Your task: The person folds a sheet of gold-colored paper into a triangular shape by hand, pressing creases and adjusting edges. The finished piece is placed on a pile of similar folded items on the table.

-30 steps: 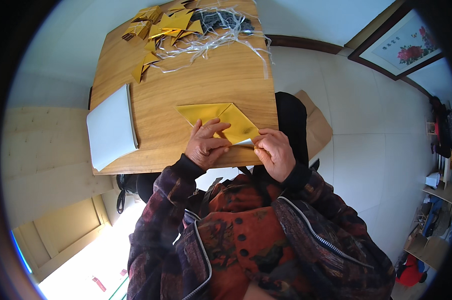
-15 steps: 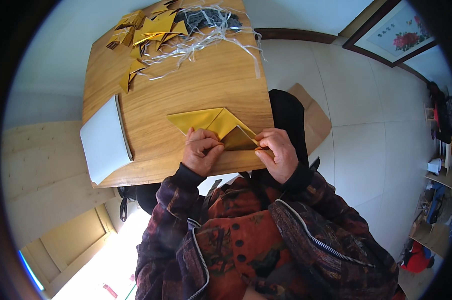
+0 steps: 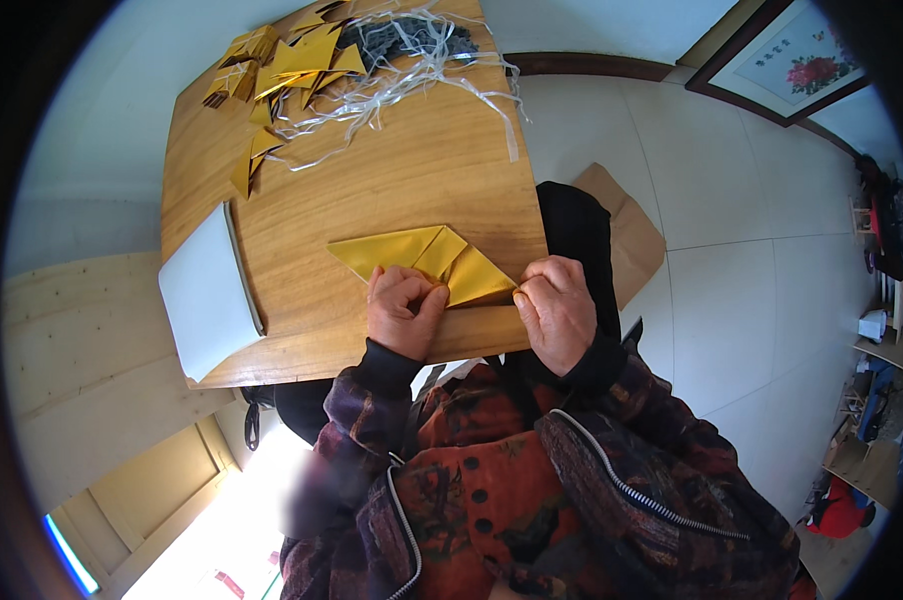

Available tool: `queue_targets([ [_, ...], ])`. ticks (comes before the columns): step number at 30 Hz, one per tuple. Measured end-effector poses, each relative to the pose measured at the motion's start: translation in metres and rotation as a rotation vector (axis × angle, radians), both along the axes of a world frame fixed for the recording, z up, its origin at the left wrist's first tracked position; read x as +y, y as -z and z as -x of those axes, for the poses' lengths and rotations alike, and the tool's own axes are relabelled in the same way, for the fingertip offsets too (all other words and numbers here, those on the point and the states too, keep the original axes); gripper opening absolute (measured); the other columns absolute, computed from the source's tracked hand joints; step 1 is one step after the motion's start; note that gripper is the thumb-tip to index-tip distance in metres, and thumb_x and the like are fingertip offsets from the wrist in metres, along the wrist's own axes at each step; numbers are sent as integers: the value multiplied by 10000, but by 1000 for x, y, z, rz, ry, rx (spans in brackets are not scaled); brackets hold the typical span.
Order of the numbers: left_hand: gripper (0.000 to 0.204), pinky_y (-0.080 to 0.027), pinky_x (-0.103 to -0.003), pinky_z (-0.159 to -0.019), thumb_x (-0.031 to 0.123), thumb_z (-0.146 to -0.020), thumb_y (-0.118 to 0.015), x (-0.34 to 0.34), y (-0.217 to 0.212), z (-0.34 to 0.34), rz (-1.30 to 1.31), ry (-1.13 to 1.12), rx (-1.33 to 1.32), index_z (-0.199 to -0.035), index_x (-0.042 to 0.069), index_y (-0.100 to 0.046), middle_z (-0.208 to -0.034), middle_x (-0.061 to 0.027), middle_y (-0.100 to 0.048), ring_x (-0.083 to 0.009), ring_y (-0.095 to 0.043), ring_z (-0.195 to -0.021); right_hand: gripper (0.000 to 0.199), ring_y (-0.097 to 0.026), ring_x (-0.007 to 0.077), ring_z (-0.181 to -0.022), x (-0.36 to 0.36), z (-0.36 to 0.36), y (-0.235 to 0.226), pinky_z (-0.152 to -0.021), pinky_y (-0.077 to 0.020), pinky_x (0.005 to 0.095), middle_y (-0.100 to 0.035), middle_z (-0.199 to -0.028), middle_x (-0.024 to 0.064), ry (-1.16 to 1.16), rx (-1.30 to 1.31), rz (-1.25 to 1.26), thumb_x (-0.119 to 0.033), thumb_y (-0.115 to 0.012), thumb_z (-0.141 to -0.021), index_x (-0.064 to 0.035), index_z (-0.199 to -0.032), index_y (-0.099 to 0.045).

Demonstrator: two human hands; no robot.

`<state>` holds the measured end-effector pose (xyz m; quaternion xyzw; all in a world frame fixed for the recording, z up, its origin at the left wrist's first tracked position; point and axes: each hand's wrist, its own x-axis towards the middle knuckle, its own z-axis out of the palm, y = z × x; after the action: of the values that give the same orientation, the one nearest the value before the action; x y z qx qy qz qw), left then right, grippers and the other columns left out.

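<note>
A sheet of gold paper (image 3: 477, 275), folded into a slanted shape with pointed ends, lies near the front edge of the wooden table (image 3: 372, 190). My left hand (image 3: 409, 308) is closed, pinching the paper's near edge around its middle. At the right-hand tip, my right hand (image 3: 557, 310) grips the paper between thumb and fingers. The fingers cover parts of the near edge. A crease runs down from the top point of the paper.
A pile of folded gold paper pieces (image 3: 307, 60) lies at the far left, beside tangled clear plastic strips (image 3: 412, 75) and a dark grey heap (image 3: 372, 42). A white pad or stack of sheets (image 3: 207, 290) rests at the left edge. Brown cardboard (image 3: 617, 225) stands right of the table.
The paper's right flap, raised before, now lies folded down flat. My right hand has moved slightly down at the tip; my left hand stays almost in place.
</note>
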<state>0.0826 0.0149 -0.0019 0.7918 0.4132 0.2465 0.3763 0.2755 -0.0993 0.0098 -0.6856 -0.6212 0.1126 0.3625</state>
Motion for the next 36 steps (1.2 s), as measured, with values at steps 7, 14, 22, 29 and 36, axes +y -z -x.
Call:
queue_targets([
  [7, 162, -405, -385, -858, 71, -750, -724, -4, -4, -7, -109, -39, 64, -650, 47, -599, -752, -74, -581, -250, -556, -761, 157, -527, 276, -949, 4, 0, 0, -799, -455, 374, -561, -944, 57, 47, -111, -13, -72, -717, -756, -60, -862, -601],
  [14, 191, -415, -401, -878, 67, -731, -722, -6, -4, -12, -179, -69, 110, -634, 46, -558, -745, -84, -561, -283, -553, -750, 214, -549, 247, -923, 4, 0, 5, -743, -466, 360, -552, -929, 34, 28, -175, -78, -70, -743, -687, -80, -852, -608],
  [22, 159, -339, -488, -1041, 116, -742, -704, -9, -5, -13, -126, -89, 137, -642, 76, -588, -790, -52, -572, -264, -576, -812, 416, -556, 288, -1097, 0, 6, 4, -895, -452, 412, -583, -1131, 72, -41, -147, -72, -42, -757, -673, -48, -1067, -622],
  [29, 158, -363, -482, -1006, 94, -728, -719, -7, -1, -11, -150, -77, 120, -644, 72, -587, -787, -59, -568, -275, -577, -797, 710, -389, 290, -1375, -4, 33, 5, -1127, -246, 493, -448, -1454, 135, -324, -233, 12, -386, -687, -773, -13, -1348, -503],
  [36, 161, -368, -456, -993, 80, -748, -719, -7, -2, -11, -119, -65, 132, -666, 55, -583, -787, -71, -558, -278, -556, -754, 777, -354, 313, -1393, -8, 39, 17, -1138, -233, 502, -415, -1471, 171, -304, -199, 65, -426, -662, -793, 12, -1393, -435],
])
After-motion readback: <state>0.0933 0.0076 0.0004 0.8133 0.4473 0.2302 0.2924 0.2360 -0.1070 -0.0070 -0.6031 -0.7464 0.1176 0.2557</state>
